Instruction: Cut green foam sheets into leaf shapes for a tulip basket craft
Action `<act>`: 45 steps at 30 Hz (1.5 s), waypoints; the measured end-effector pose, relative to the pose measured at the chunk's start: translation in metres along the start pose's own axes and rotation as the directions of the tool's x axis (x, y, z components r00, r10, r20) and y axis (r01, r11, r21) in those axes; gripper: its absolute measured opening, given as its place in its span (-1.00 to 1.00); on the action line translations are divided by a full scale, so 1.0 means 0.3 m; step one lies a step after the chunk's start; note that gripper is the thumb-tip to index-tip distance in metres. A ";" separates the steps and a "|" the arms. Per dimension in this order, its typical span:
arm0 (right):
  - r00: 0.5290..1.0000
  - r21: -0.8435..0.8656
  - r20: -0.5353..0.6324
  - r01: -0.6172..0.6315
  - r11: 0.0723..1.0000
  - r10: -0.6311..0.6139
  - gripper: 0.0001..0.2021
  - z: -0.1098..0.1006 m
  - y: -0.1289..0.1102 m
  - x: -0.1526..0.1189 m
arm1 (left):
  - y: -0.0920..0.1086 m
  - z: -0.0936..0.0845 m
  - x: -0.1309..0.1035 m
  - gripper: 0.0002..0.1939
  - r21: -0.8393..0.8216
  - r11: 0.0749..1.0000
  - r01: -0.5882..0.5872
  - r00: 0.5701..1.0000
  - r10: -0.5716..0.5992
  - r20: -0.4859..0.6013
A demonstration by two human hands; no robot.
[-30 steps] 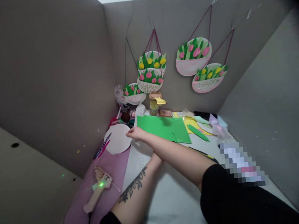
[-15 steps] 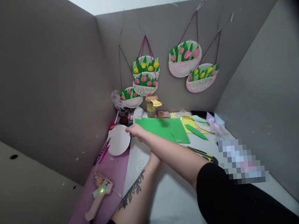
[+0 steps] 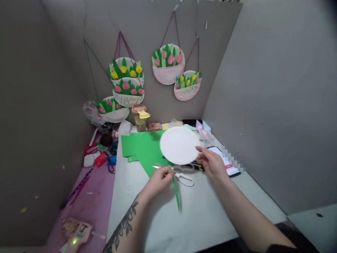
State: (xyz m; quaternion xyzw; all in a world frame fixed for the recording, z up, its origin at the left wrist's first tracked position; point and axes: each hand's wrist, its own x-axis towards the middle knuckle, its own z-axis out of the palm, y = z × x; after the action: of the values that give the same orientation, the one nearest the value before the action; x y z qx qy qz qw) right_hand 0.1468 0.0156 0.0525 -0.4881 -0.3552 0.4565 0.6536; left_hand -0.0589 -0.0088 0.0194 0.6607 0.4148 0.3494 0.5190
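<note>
My right hand (image 3: 214,163) grips a round white paper plate (image 3: 179,145) by its right edge, holding it above the table. To the left, my left hand (image 3: 162,177) is closed by a narrow green paper strip (image 3: 176,192), pinched at its top so that it hangs down. White-handled scissors (image 3: 185,179) lie at the fingertips of my left hand, their blades pointing left; whether the fingers also touch them I cannot tell. Green paper sheets (image 3: 147,149) lie behind my left hand, partly under the plate. Black and yellow scissors (image 3: 199,166) show partly below the plate.
A pink glue gun (image 3: 77,235) with a green light lies at the left front. Paper-plate baskets of tulips (image 3: 128,92) hang on the back partition. A lidded cup (image 3: 140,119) stands at the back. A phone (image 3: 225,161) lies right, and small items (image 3: 101,159) cluster at left.
My right hand has carried the plate from the left to the right. The forearms no longer cross, and my left hand now shows with the green strip. The view has turned right.
</note>
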 end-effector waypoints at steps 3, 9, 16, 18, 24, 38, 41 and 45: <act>0.962 0.133 -0.270 -0.010 0.991 0.046 -0.65 -0.270 0.036 -0.052 | 0.000 0.011 0.009 -0.78 0.024 0.999 -0.041 0.999 0.041 0.009; 0.859 0.259 -0.498 0.017 0.966 0.119 -0.68 -0.526 0.077 -0.086 | -0.023 0.022 0.031 -0.78 0.046 0.999 0.003 0.998 0.000 -0.061; 0.789 0.210 -0.614 0.126 0.969 0.030 -0.62 -0.566 0.071 -0.019 | -0.005 0.021 0.030 -0.76 0.026 0.999 0.041 0.992 -0.038 -0.123; 0.735 0.175 -0.677 0.195 0.965 -0.026 -0.62 -0.564 0.063 -0.025 | -0.002 0.020 0.031 -0.76 0.019 0.999 0.048 0.990 -0.045 -0.137; 0.662 0.102 -0.746 0.223 0.969 -0.074 -0.62 -0.527 0.045 -0.155 | -0.020 0.025 0.035 -0.75 0.037 0.998 0.059 0.990 -0.054 -0.131; 0.802 0.350 -0.580 0.085 0.933 0.144 -0.67 -0.504 0.035 -0.122 | -0.024 0.033 0.035 -0.74 0.018 0.998 0.063 0.991 -0.061 -0.118; 0.822 0.373 -0.554 0.101 0.922 0.134 -0.72 -0.483 0.048 -0.060 | -0.023 0.028 0.033 -0.74 -0.012 0.999 0.050 0.990 -0.052 -0.135; 0.816 0.269 -0.569 0.066 0.961 0.103 -0.69 -0.497 0.059 -0.050 | -0.015 0.028 0.030 -0.75 -0.008 0.999 0.047 0.990 -0.048 -0.135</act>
State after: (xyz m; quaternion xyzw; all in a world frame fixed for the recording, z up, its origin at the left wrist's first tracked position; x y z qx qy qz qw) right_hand 0.2731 -0.0434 -0.0054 -0.5108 -0.0682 0.3382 0.7874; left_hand -0.0486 -0.0035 0.0136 0.6242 0.4638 0.3819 0.4995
